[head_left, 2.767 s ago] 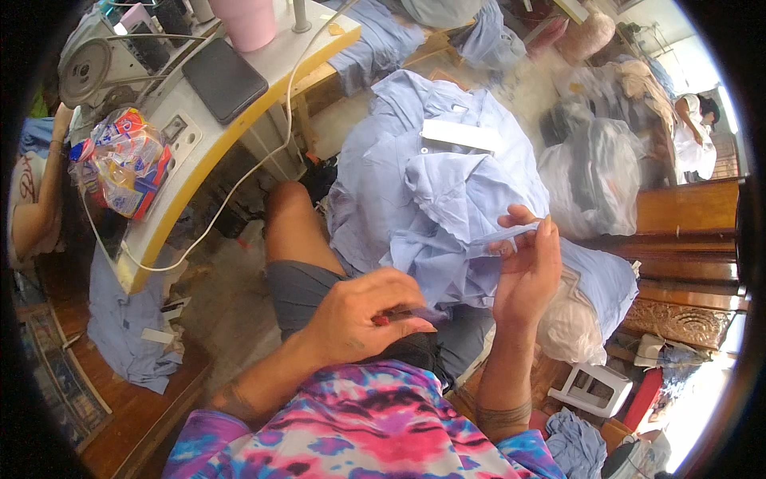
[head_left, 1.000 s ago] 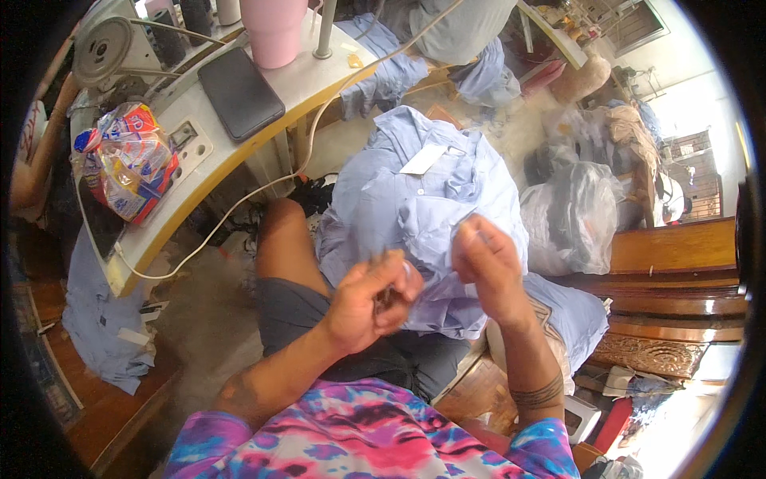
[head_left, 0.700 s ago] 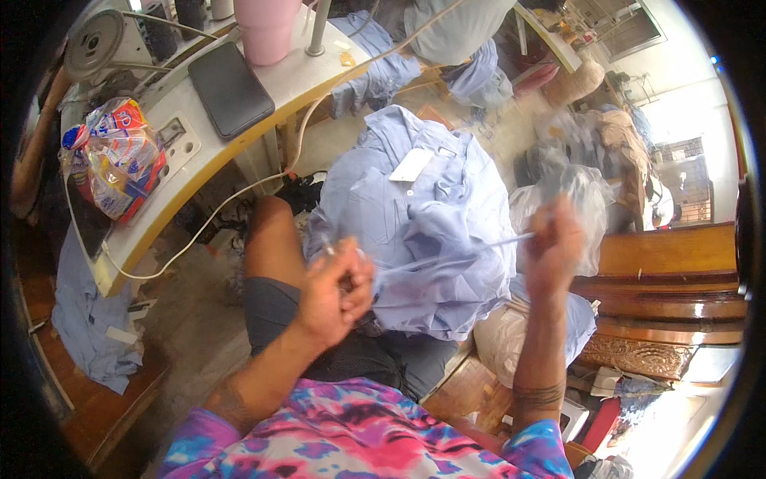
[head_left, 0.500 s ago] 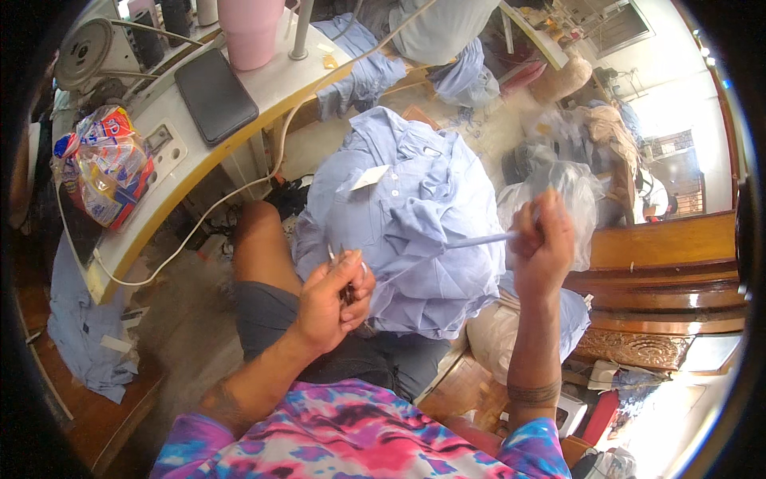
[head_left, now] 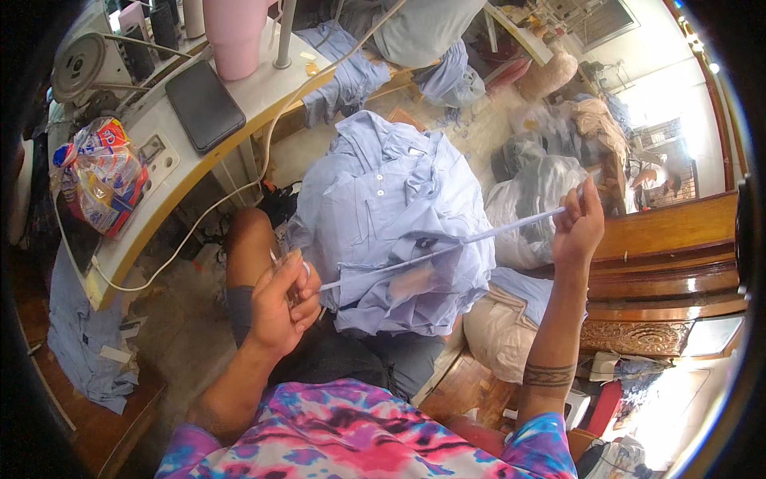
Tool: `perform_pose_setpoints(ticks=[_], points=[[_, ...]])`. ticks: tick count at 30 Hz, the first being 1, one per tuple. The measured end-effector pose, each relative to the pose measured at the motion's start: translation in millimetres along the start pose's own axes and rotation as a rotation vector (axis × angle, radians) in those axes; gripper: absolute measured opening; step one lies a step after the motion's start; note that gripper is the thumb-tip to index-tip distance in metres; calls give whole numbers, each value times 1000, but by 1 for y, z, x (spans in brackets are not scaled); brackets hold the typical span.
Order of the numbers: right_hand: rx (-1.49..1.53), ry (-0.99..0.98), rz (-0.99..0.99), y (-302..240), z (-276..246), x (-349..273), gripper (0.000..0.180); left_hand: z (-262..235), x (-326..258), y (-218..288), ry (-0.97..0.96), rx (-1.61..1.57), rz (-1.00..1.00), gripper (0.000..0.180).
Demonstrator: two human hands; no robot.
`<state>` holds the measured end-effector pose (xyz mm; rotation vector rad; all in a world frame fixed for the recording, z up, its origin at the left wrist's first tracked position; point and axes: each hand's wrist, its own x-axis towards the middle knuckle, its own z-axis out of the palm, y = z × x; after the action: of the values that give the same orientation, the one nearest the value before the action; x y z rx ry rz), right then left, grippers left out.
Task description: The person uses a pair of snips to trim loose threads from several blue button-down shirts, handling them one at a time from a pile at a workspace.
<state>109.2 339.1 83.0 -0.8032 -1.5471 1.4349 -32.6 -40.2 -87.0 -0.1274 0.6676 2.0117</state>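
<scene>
A light blue buttoned shirt [head_left: 339, 195] is heaped over a rounded bundle at my lap. My left hand [head_left: 281, 307], on its near left side, is closed round small metal scissors [head_left: 274, 259]; their blades and one finger ring show past the fingers. The same hand seems to pinch one end of a stretched cloth edge [head_left: 511, 229] of the shirt. My right hand [head_left: 578, 227], raised to the right, is closed on the other end. The edge runs taut and slanting between both hands, and the cloth below it hangs partly blurred.
To the left curves a white worktable [head_left: 179, 180] holding a black phone-like slab [head_left: 203, 106], a pink tumbler [head_left: 235, 36] and a bright plastic package [head_left: 104, 176]. A pale cable [head_left: 211, 211] loops off its edge. Clear plastic bags [head_left: 527, 211] and carved brown wooden furniture [head_left: 662, 263] stand right.
My hands have drawn apart, the left leftward and the right outward and up, pulling the cloth edge straight. A white tag on the shirt is out of sight now.
</scene>
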Motion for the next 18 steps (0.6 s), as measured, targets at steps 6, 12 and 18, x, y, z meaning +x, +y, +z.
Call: perform_pose_setpoints(ticks=[6, 12, 18], points=[[-84, -199, -132, -51, 27, -44, 25, 43, -46, 38, -329, 391, 36, 32], [35, -285, -297, -119, 46, -33, 22, 90, -17, 87, -305, 640, 489, 25], [-140, -212, -2, -26, 14, 9, 31, -6, 85, -16, 135, 513, -66, 27]])
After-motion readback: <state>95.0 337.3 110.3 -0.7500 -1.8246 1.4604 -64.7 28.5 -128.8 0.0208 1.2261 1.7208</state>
